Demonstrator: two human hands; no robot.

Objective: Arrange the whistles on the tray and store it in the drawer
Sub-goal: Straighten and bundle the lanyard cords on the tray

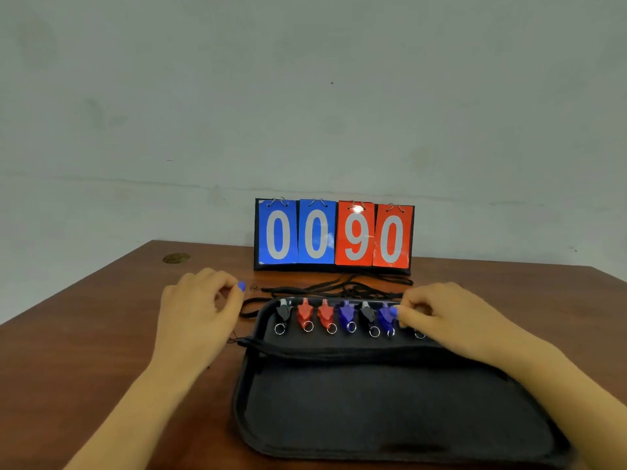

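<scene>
Whistles rowed at tray far edge; right grip at rightmost.

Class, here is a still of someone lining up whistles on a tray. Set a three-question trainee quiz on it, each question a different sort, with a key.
1. True or false: the scoreboard reads 0090.
2. Which colour is the leftmost whistle on the tray? A red, B black, C blue.
3. Fill in: the right hand is at the ___ end of the row, while the left hand is off the tray.

Key: 1 true; 2 B; 3 right.
</scene>
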